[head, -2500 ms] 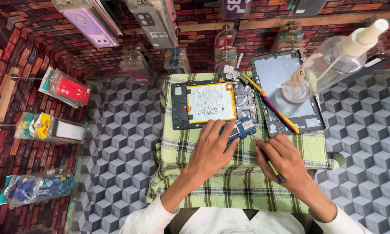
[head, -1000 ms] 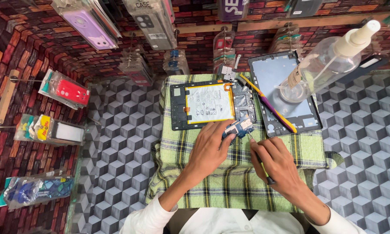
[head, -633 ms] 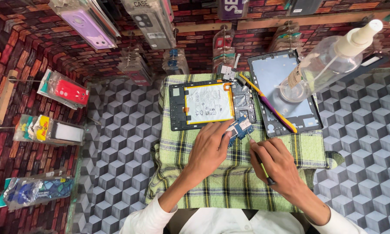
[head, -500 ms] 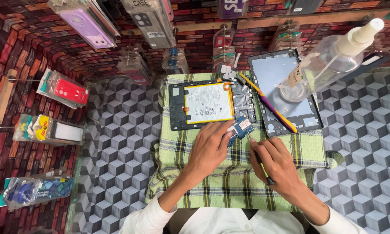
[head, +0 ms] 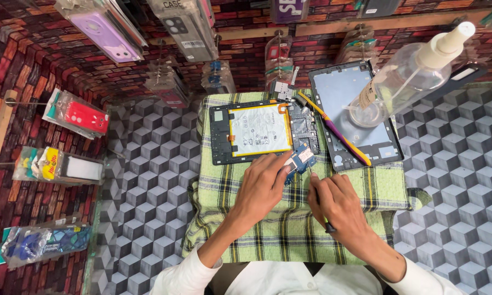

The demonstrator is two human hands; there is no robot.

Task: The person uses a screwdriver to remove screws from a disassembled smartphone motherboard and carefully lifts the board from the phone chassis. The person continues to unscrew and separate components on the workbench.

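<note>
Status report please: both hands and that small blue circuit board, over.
Left hand fingertips on small blue circuit board beside opened tablet. Right hand grips thin dark tool. Nothing blocking.

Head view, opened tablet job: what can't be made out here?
- Tool tip: the right hand covers most of the dark tool; its kind is unclear.
- Small blue circuit board: the left hand fingers overlap its lower edge; components too small to read.
- Opened tablet: screws and connectors too small.
- Clear spray bottle hides part of the grey back cover.
</note>
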